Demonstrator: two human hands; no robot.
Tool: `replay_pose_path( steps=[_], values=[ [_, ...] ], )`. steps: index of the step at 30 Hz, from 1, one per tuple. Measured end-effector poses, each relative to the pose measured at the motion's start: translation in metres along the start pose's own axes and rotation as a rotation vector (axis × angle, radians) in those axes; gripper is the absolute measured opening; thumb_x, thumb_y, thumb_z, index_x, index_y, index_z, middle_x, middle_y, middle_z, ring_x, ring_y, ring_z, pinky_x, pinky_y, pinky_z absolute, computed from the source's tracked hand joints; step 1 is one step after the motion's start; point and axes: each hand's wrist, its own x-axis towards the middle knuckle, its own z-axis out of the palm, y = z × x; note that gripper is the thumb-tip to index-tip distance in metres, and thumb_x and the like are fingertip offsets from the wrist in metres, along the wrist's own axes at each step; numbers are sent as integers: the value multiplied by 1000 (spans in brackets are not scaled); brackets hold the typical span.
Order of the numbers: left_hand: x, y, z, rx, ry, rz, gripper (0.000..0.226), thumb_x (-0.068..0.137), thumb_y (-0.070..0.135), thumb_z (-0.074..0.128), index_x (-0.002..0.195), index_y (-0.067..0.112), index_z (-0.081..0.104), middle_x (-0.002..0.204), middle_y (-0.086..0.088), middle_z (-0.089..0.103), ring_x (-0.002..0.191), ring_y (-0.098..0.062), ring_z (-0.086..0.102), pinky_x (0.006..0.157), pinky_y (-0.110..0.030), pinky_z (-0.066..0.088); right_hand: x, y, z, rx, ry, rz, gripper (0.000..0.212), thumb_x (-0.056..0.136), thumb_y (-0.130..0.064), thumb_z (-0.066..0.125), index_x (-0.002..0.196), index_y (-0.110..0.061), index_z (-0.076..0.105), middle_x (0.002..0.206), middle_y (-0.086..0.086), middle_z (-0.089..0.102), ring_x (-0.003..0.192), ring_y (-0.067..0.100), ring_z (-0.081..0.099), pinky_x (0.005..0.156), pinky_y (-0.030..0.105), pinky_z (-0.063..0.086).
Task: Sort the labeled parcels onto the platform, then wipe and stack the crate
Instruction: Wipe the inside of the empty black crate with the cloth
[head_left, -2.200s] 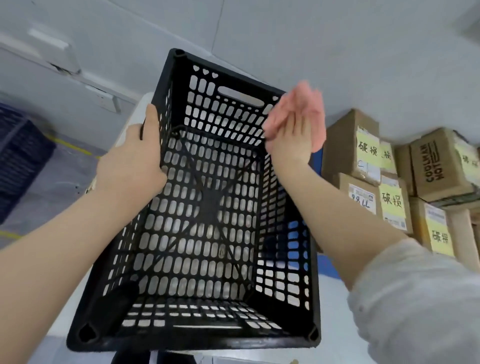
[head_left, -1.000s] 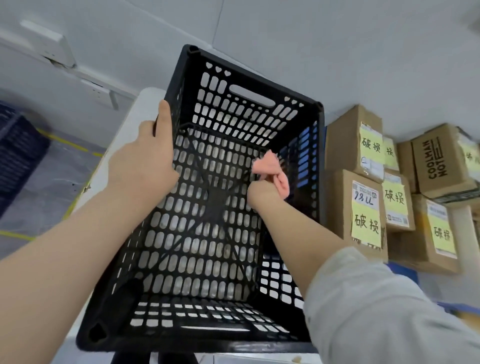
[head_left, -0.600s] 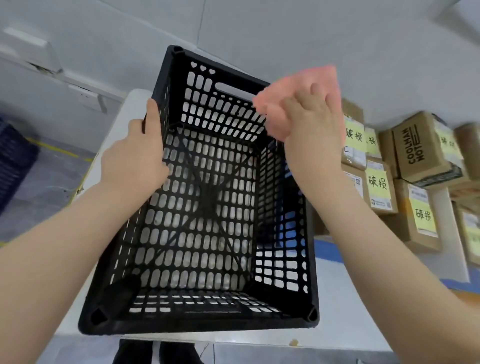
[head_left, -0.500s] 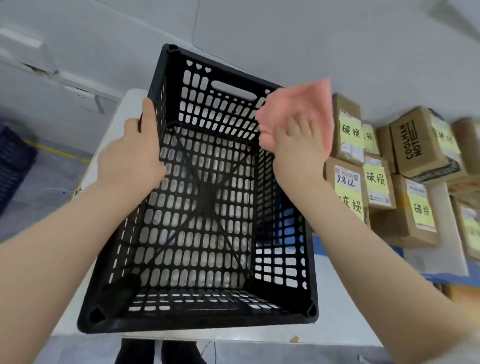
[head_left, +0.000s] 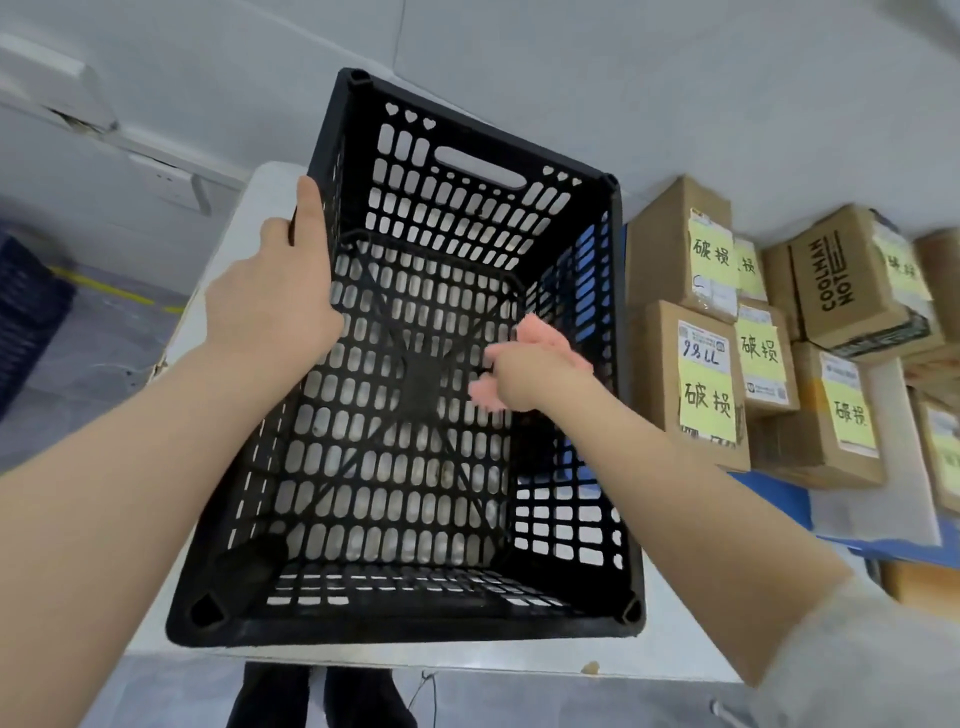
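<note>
Black plastic makes the crate, a perforated box that stands on the white desk with its open top toward the camera. Inside the crate there are no parcels; only the right hand is in it, with its fingers closed around a pink cloth near the right wall, low inside the crate. The left hand grips the top rim of the left wall, thumb on the inner side and the other fingers outside. To the right of the crate, cardboard parcels with yellow handwritten labels are stacked close together on a blue platform, the nearest ones just beside the crate's right wall.
</note>
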Motion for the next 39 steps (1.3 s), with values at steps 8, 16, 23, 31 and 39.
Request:
replay_pose_path(
  steps=[8,16,23,31,39],
  values=[
    [-2,0,1,-1,16,28,95,80,1,54,152,21,-4,141,-20,33,73,-34,37,61,-41,32,-98,39,-49,60,1118,-416,62,75,-1,24,124,-11,59,128,9,57,114,30,53,93,44,46],
    [-2,-1,2,23,29,30,94,80,1,55,152,19,-3,131,-24,38,88,-47,51,64,-42,31,-29,41,36,-581,154,8,62,93,-35,41,145,-3,28,146,17,32,134,31,31,112,42,30],
    [-2,0,2,24,24,3,94,81,0,53,152,22,-4,132,-22,38,92,-47,51,65,-42,32,13,9,86,-746,-268,-107,71,64,-60,33,112,-11,53,105,9,54,91,33,46,70,28,48],
    [-2,-1,2,27,30,10,94,82,3,56,152,20,-5,135,-23,36,93,-48,51,66,-44,32,-86,30,-41,-345,274,-286,34,79,-29,51,109,-19,63,106,4,57,97,29,57,75,40,50],
    [-2,-1,2,51,42,20,93,81,0,53,152,19,-4,141,-26,30,94,-51,51,65,-44,32,-80,56,49,-415,306,-189,41,87,-20,54,127,-24,49,134,-3,44,121,18,42,85,27,33]
  ],
)
